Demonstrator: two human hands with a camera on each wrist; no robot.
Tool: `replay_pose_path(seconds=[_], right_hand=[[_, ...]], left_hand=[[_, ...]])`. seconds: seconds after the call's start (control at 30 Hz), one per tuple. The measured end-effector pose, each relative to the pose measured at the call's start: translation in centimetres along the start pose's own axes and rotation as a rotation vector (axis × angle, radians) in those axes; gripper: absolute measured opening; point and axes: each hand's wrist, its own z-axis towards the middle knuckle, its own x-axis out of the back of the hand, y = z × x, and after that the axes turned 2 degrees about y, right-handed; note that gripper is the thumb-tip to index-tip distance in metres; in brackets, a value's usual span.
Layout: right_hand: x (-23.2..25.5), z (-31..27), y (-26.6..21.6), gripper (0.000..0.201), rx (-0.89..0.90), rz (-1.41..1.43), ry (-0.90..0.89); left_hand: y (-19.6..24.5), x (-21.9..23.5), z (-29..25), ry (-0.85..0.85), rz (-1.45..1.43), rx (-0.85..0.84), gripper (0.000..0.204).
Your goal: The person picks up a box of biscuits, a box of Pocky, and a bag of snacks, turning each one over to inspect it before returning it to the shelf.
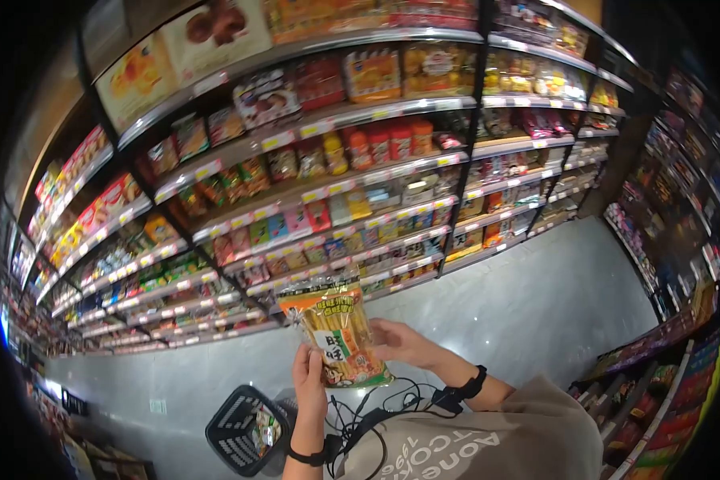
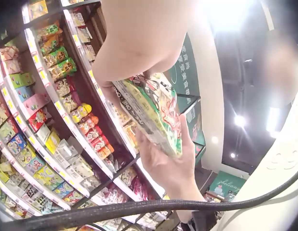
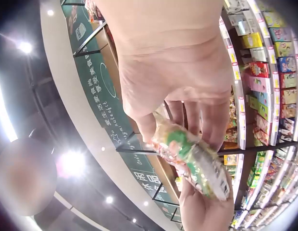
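Note:
Between both hands is a bag of snacks (image 1: 336, 332), orange, yellow and green with a white label and large Chinese characters. Its front faces up toward the head camera. My left hand (image 1: 310, 376) grips the lower left edge, the thumb lying over the front. On the opposite edge, my right hand (image 1: 408, 344) holds the bag. In the right wrist view that hand (image 3: 178, 91) has its thumb on one side of the bag (image 3: 192, 159) and its fingers on the other. The left wrist view shows the bag (image 2: 156, 110) edge-on, with printed lettering along its side.
Long shelves (image 1: 328, 188) of packaged snacks run across the front and curve off to the left. A dark shopping basket (image 1: 248, 428) with a few items stands on the grey floor (image 1: 528, 296) at lower left. Black cables (image 1: 384, 408) loop in front of the person's shirt. More shelving (image 1: 656, 416) stands at right.

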Motion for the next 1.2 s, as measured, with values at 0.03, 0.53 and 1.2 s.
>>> replay_pose_path(seconds=[0.03, 0.53, 1.2], right_hand=[[0.5, -1.0, -0.5, 0.070, 0.010, 0.016, 0.036], [9.0, -12.6, -5.5, 0.046, 0.058, -0.081, 0.655], [25.4, -10.8, -13.1, 0.039, 0.168, 0.051, 1.187]], left_hand=[[0.4, -2.6, 0.1, 0.024, -0.018, -0.013, 0.021], [-4.3, -19.8, 4.8, -0.562, 0.044, 0.169, 0.058], [-10.3, -37.9, 19.9, -0.901, -0.032, 0.308, 0.051]])
